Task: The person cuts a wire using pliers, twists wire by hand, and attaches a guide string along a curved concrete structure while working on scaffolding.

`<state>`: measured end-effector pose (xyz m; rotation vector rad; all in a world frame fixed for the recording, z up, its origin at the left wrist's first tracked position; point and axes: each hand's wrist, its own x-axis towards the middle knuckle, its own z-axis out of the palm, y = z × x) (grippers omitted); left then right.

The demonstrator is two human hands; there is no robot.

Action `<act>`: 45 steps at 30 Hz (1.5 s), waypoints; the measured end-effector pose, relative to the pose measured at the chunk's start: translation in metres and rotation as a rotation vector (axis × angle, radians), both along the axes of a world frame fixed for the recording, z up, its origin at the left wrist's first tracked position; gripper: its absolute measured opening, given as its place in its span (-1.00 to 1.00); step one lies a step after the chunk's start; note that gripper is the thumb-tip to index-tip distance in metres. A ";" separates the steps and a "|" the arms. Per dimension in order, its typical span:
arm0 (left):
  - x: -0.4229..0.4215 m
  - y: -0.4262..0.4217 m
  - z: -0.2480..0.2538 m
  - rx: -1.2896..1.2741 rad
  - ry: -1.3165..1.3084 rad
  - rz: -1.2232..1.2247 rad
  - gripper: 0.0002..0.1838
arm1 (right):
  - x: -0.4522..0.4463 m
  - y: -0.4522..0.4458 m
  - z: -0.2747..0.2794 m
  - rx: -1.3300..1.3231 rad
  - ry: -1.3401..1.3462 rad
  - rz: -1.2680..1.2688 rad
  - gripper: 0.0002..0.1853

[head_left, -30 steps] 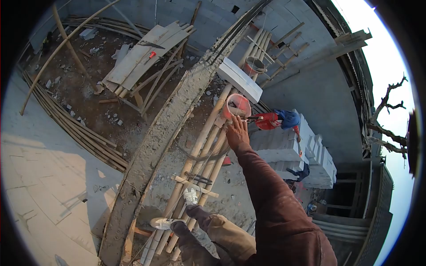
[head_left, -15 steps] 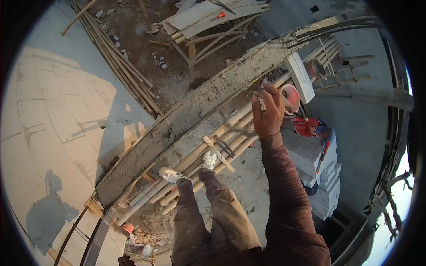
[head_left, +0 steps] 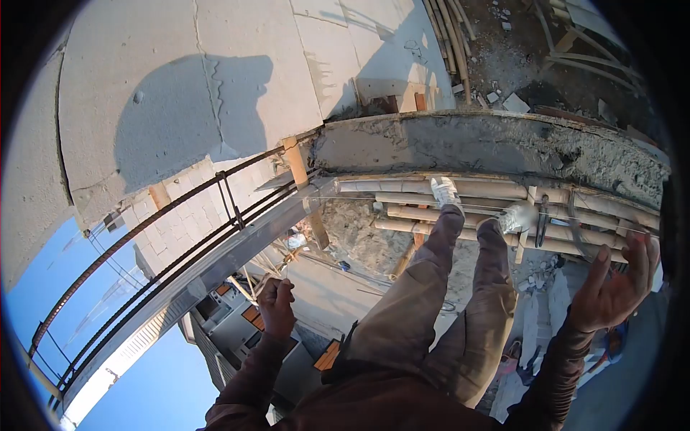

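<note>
My left hand [head_left: 277, 305] is raised at lower centre-left with its fingers curled closed; what they hold, if anything, I cannot make out. Over on the right, my right hand [head_left: 614, 284] is open, thumb and fingers apart, palm bare. It hovers near the bamboo poles [head_left: 474, 189] that carry my feet in pale shoes [head_left: 445, 192]. Alongside the poles runs a long concrete beam [head_left: 431, 147], smooth and dark grey at its left part, rough and lumpy at the right. A thin string line stretches over the poles.
Rusty reinforcing bars [head_left: 136, 237] with stirrups extend from the beam's left end. A pale block wall [head_left: 251, 36] bears a head-shaped shadow. The ground [head_left: 359, 230] lies well below, past the poles' edge. More bamboo poles [head_left: 453, 43] lie at the upper right.
My view has swung left towards the beam's end and the reinforcing bars. My left hand has come into view. My right hand, still raised, now appears lower and farther right.
</note>
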<state>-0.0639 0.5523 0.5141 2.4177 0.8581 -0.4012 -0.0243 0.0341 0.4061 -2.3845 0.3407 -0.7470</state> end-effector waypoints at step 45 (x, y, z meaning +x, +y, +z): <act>-0.036 -0.059 -0.022 -0.512 0.121 0.256 -0.73 | -0.032 0.326 0.005 1.196 0.928 0.768 -0.76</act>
